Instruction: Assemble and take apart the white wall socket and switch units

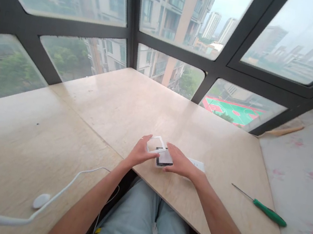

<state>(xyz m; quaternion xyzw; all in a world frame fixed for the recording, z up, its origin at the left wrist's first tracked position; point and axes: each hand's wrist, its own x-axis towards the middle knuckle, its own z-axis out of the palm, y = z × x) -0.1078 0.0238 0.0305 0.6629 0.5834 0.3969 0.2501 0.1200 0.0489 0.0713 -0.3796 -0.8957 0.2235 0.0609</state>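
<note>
My left hand (139,153) pinches a thin white square frame (158,140) at its near edge, lifted slightly above the tabletop. My right hand (180,164) is curled around a small dark, grey-faced block (164,158), holding it just under the frame. Both hands meet over the middle of the pale wooden table (134,105). A white flat piece (200,166) lies on the table behind my right wrist, partly hidden.
A green-handled screwdriver (267,211) lies on the table to the right. A white cable with an oval switch (41,200) runs across the left tabletop. Large windows surround the table's far edges. A floral surface (309,180) adjoins on the right.
</note>
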